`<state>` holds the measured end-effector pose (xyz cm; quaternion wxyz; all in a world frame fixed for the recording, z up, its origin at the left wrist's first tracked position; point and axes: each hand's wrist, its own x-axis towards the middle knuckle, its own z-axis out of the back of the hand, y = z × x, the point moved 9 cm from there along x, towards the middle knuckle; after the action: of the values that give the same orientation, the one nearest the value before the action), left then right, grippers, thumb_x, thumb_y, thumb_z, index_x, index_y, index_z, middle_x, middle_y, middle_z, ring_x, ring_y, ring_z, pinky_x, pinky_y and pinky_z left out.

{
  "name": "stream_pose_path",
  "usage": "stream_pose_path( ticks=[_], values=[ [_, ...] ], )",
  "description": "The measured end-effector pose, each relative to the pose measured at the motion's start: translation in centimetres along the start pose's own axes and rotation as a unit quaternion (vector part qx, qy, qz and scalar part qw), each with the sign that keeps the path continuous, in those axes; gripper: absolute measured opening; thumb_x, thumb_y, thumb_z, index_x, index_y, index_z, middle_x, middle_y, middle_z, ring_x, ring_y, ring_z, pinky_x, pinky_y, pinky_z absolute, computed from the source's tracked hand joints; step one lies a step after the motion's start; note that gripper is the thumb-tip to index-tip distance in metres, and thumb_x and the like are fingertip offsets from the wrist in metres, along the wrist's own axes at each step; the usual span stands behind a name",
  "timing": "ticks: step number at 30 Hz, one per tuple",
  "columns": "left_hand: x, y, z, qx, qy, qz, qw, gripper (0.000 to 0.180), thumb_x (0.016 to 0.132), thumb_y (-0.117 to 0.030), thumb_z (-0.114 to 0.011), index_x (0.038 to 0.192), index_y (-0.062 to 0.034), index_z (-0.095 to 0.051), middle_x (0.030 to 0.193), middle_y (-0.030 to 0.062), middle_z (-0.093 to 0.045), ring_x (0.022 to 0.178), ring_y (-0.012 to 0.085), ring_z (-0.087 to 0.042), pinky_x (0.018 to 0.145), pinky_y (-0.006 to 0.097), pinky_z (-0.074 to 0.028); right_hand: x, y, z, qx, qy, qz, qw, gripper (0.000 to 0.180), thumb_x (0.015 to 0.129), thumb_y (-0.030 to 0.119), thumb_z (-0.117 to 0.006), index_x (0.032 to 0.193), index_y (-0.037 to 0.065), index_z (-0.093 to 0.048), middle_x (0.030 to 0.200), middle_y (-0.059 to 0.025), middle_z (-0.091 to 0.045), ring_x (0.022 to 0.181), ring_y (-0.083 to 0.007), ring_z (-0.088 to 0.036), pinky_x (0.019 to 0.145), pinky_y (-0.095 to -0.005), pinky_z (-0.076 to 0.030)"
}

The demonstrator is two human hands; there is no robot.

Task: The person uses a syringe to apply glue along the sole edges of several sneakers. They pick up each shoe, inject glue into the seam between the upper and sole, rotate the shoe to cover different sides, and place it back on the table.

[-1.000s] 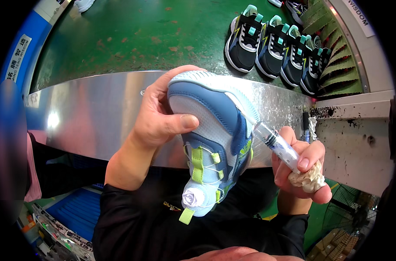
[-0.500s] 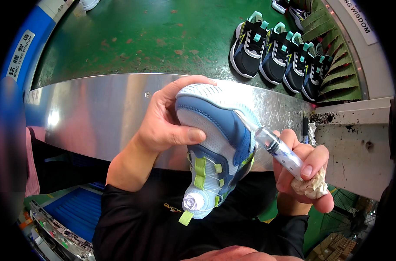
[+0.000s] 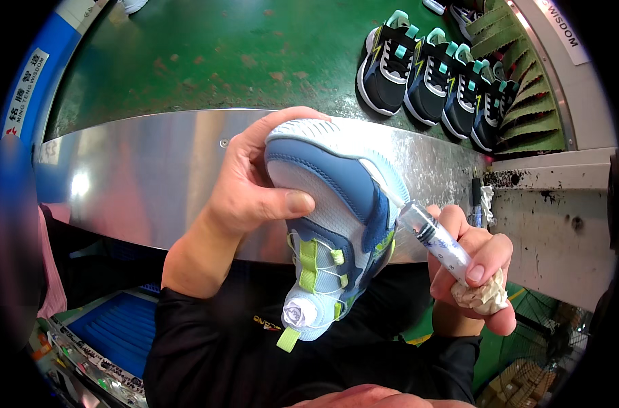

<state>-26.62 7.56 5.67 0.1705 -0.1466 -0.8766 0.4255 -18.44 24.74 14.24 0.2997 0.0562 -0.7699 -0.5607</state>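
Left hand (image 3: 243, 183) with thumb-over grip snug around shoe (image 3: 333, 187), right hand (image 3: 487, 257) likewise around syringe (image 3: 440, 243)

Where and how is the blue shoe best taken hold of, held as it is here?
Probably by the toe of the blue shoe, coming from the left, thumb across the upper and fingers around the sole, much as the left hand does. The toe is broad and rounded; the right-hand sole edge faces the syringe, so gripping there would crowd it.

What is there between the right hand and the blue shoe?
The head view shows a clear syringe between the right hand and the blue shoe, its front end near the sole.
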Motion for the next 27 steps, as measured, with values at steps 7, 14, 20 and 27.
stream_pose_path(
  ticks=[7,14,20,27],
  values=[
    [0.2,0.1,0.1,-0.041,0.035,-0.003,0.999,0.074,0.061,-0.002,-0.079,0.127,0.0043,-0.047,0.113,0.0118,-0.061,0.105,0.0182,-0.059,0.094,0.032,-0.046,-1.1,0.2,0.4,0.009,-0.047,0.062,0.997,0.060,0.071,0.059,-0.072,0.099,0.006,-0.063,0.072,-0.0061,-0.066,0.072,-0.0166,-0.040,0.064,-0.0318,-0.025],
    [0.4,0.1,0.3,-0.048,0.031,-0.018,0.998,0.074,0.062,-0.003,-0.079,0.128,0.0046,-0.046,0.113,0.0124,-0.061,0.105,0.0199,-0.060,0.094,0.032,-0.046,-1.5,0.1,0.5,-0.008,-0.033,0.066,0.997,0.062,0.069,0.058,-0.075,0.100,0.005,-0.065,0.073,-0.0052,-0.066,0.072,-0.0169,-0.040,0.064,-0.0324,-0.025],
    [0.4,0.3,0.7,-0.053,0.010,-0.006,0.999,0.073,0.063,-0.005,-0.079,0.128,0.0044,-0.046,0.115,0.0131,-0.060,0.107,0.0208,-0.059,0.095,0.034,-0.045,-1.7,0.1,0.3,-0.041,-0.024,0.058,0.997,0.061,0.067,0.056,-0.077,0.097,0.004,-0.066,0.072,-0.0041,-0.065,0.072,-0.0166,-0.039,0.064,-0.0328,-0.025],
    [0.3,0.6,1.4,-0.046,-0.017,0.005,0.999,0.073,0.063,-0.006,-0.079,0.128,0.0026,-0.046,0.116,0.0119,-0.059,0.108,0.0213,-0.057,0.097,0.034,-0.043,-2.4,0.1,0.1,-0.074,-0.017,0.068,0.995,0.058,0.067,0.053,-0.078,0.095,0.004,-0.067,0.072,-0.0031,-0.065,0.070,-0.0169,-0.039,0.064,-0.0336,-0.025]
  ],
)
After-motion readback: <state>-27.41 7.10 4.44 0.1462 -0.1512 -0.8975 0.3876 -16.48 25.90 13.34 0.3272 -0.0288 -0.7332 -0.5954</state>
